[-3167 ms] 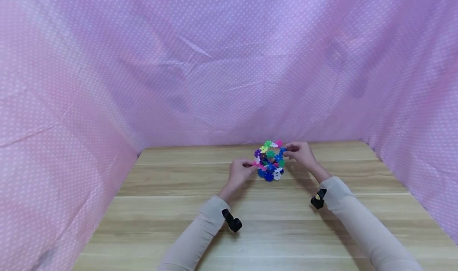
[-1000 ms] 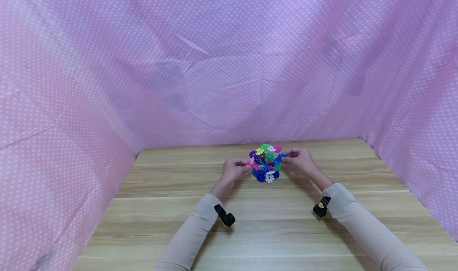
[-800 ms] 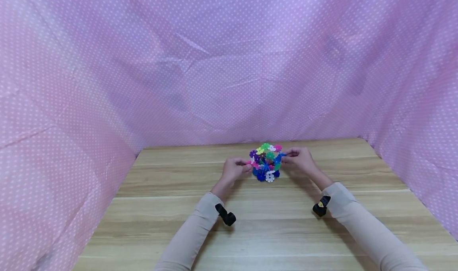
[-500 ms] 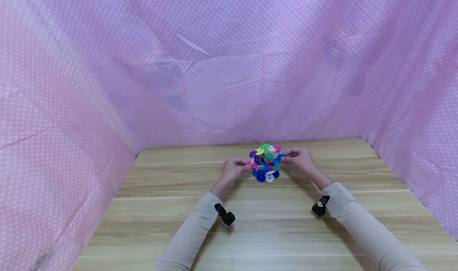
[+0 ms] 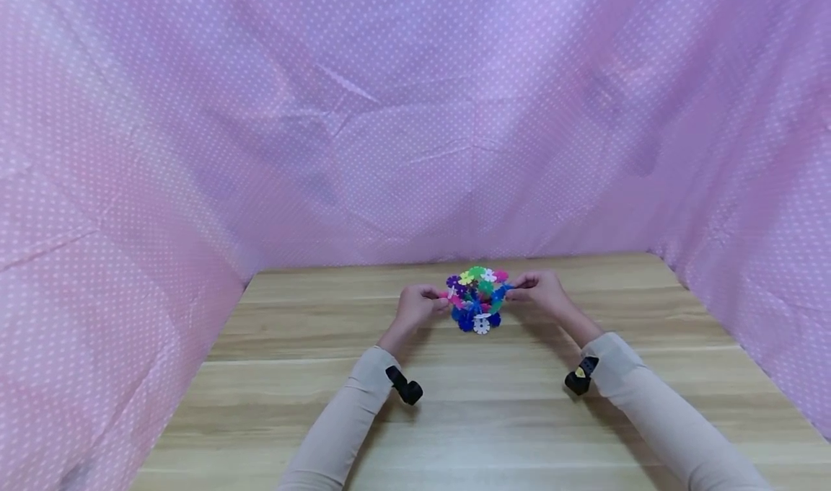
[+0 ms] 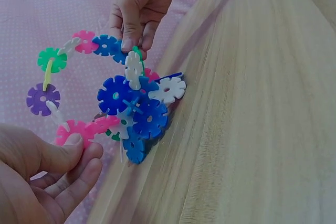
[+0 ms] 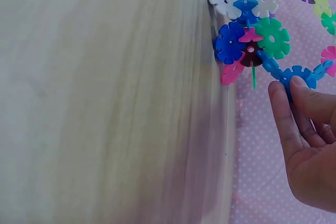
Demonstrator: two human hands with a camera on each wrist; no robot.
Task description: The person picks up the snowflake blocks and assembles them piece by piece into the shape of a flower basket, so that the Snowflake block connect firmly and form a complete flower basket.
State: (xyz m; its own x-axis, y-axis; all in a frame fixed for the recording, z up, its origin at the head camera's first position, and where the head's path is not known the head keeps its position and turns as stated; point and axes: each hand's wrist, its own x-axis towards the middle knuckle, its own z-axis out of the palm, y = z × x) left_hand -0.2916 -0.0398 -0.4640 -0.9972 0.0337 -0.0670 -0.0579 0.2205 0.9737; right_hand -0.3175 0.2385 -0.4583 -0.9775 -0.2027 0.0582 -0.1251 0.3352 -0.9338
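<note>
A basket-like structure of interlocking plastic snowflake discs (image 5: 466, 321) stands near the table's back edge, with a dense cluster below and a loose ring of discs above. Several colours show: blue, white, green, pink, purple, yellow. My left hand (image 5: 415, 308) pinches a pink disc (image 6: 71, 128) on the ring between thumb and fingers. On the opposite side, my right hand (image 5: 545, 291) pinches a blue disc (image 7: 300, 76), thumb on one face. The cluster's lowest discs are at the tabletop; whether they bear on it I cannot tell.
The wooden table (image 5: 493, 419) spreads out under both forearms. A pink dotted cloth (image 5: 415, 152) hangs behind it and along both sides. Black wrist cameras are strapped on the left sleeve (image 5: 331, 433) and the right sleeve (image 5: 669, 412).
Both hands and the disc structure have shifted left and slightly nearer since the earliest frame, with a small further shift in the last half second. Both pinches stay the same in the later frames.
</note>
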